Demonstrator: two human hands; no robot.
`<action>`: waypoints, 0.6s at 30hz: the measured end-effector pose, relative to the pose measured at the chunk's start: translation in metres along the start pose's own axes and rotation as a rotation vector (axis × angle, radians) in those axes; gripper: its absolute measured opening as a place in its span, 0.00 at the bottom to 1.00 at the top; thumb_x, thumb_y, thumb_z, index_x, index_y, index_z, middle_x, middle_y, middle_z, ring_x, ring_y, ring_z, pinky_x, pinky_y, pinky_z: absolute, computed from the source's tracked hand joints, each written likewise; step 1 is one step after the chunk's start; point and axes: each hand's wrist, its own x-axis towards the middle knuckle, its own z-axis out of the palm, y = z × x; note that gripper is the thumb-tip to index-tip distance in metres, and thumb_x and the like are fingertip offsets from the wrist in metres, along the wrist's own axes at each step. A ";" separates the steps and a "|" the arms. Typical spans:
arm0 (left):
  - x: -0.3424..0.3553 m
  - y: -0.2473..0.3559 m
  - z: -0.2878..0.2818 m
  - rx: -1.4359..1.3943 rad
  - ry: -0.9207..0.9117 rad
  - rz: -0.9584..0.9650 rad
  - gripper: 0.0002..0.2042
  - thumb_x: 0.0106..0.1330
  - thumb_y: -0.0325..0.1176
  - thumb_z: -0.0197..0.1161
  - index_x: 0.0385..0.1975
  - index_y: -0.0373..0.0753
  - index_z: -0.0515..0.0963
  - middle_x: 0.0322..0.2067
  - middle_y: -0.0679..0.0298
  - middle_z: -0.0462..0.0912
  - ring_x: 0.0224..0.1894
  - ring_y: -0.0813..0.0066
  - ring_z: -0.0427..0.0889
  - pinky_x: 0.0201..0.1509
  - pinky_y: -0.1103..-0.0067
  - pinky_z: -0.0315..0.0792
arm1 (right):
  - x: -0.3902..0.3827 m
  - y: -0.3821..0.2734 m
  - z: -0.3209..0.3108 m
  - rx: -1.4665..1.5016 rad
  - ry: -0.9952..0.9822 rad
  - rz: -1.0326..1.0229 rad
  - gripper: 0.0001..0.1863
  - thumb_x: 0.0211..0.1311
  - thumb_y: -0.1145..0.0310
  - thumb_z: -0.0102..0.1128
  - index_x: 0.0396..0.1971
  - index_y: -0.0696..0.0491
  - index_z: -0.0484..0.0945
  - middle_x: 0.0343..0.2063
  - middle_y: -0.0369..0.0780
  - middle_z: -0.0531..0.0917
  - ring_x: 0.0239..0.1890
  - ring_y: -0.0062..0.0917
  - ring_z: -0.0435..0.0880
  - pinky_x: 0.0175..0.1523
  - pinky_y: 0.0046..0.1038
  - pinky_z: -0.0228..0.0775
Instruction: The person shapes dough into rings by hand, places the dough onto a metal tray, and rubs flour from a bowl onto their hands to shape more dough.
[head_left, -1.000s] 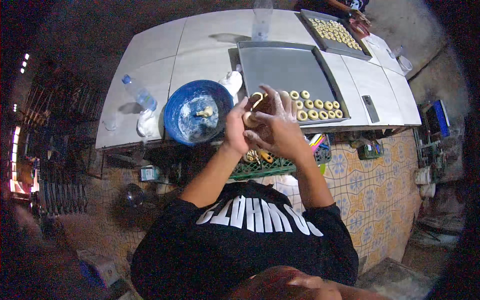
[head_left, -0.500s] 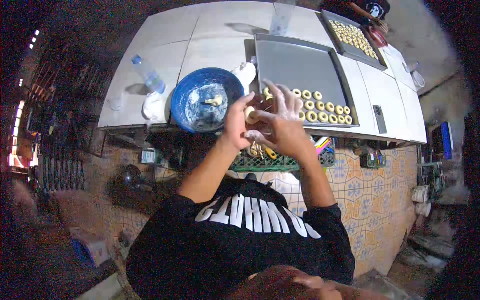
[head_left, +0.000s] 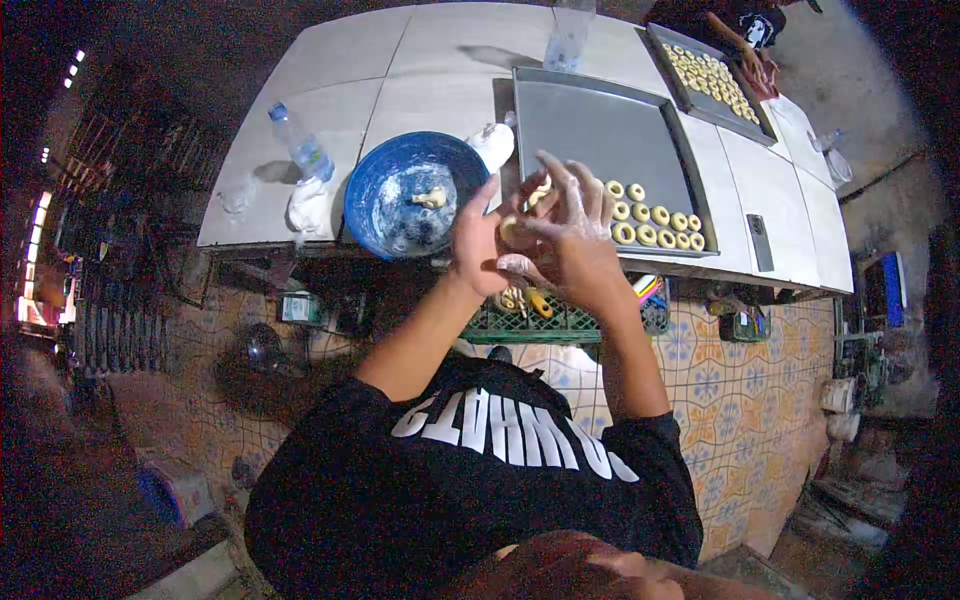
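Note:
A small round piece of pale dough sits between my two hands, over the front edge of the table. My left hand cups it against the palm and fingers, thumb raised. From the other side my right hand, white with flour, presses fingertips against the dough while its other fingers stay spread. Left of my hands, a blue bowl dusted with flour has a lump of dough in it. Behind my right hand, a large metal tray carries rows of dough rings at its near end.
A plastic bottle and white bags stand left of the bowl. At the far right a person's hand is beside another tray of rings. A phone-like dark object lies right. A green crate is under the table edge.
Both hands have shifted slightly to the right with the dough between them. The fingers of my right hand have moved a little over it. Bowl and trays stay in place.

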 end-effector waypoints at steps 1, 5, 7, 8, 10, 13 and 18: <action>-0.001 -0.002 0.005 0.033 0.034 0.020 0.27 0.76 0.57 0.48 0.61 0.41 0.74 0.51 0.56 0.84 0.52 0.58 0.84 0.62 0.59 0.75 | 0.000 0.000 0.000 -0.033 0.021 0.047 0.27 0.52 0.35 0.67 0.43 0.38 0.88 0.72 0.48 0.60 0.73 0.54 0.54 0.73 0.59 0.47; 0.004 0.009 -0.024 -0.043 -0.191 -0.127 0.27 0.76 0.56 0.47 0.60 0.40 0.74 0.55 0.55 0.81 0.56 0.59 0.82 0.64 0.60 0.73 | -0.009 0.015 0.016 -0.118 -0.100 0.057 0.25 0.47 0.54 0.75 0.49 0.36 0.85 0.71 0.41 0.63 0.70 0.53 0.60 0.73 0.54 0.52; 0.003 0.015 -0.030 -0.063 -0.243 -0.174 0.27 0.76 0.56 0.46 0.60 0.40 0.73 0.59 0.54 0.79 0.58 0.59 0.81 0.67 0.60 0.72 | -0.008 0.014 0.013 -0.053 -0.124 0.061 0.29 0.45 0.61 0.74 0.54 0.39 0.82 0.66 0.41 0.70 0.68 0.48 0.65 0.72 0.48 0.56; 0.004 0.014 -0.033 -0.062 -0.212 -0.116 0.26 0.76 0.55 0.46 0.59 0.40 0.73 0.59 0.54 0.79 0.59 0.59 0.80 0.66 0.61 0.73 | -0.008 0.011 0.013 0.015 -0.029 0.085 0.30 0.47 0.61 0.73 0.56 0.42 0.81 0.63 0.42 0.72 0.67 0.46 0.67 0.71 0.47 0.59; 0.006 0.007 -0.017 0.179 0.015 0.049 0.26 0.76 0.55 0.45 0.60 0.40 0.71 0.63 0.52 0.76 0.64 0.59 0.77 0.67 0.62 0.72 | -0.011 0.004 0.012 0.085 0.056 0.186 0.31 0.51 0.60 0.72 0.58 0.49 0.77 0.56 0.45 0.78 0.63 0.44 0.72 0.65 0.47 0.67; 0.001 0.011 -0.006 0.250 -0.002 0.075 0.27 0.77 0.54 0.42 0.62 0.39 0.68 0.67 0.50 0.72 0.69 0.57 0.72 0.68 0.62 0.71 | -0.011 -0.005 0.027 0.129 0.043 0.225 0.27 0.54 0.59 0.71 0.54 0.50 0.78 0.54 0.46 0.78 0.59 0.48 0.76 0.60 0.48 0.70; 0.007 0.021 -0.015 -0.674 -0.265 -0.177 0.28 0.78 0.56 0.37 0.65 0.39 0.63 0.72 0.45 0.62 0.75 0.49 0.60 0.76 0.58 0.59 | 0.010 -0.013 0.026 0.149 -0.122 0.272 0.33 0.48 0.74 0.73 0.59 0.48 0.78 0.58 0.51 0.76 0.57 0.54 0.77 0.60 0.47 0.72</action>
